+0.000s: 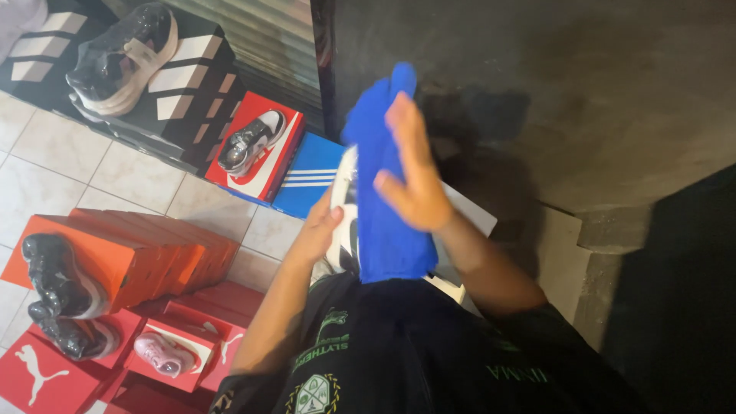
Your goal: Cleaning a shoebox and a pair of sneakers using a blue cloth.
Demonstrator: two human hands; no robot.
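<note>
My left hand (316,230) grips a white shoe (345,222) against my chest. My right hand (414,180) presses a blue cloth (387,230) flat on it. Wiping is underway, not finished.

Orange, red, blue shoeboxes (138,257) on floor

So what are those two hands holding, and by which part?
The left hand grips a white-and-black shoe by its side. The right hand lies flat against a blue cloth draped over the shoe.
</note>
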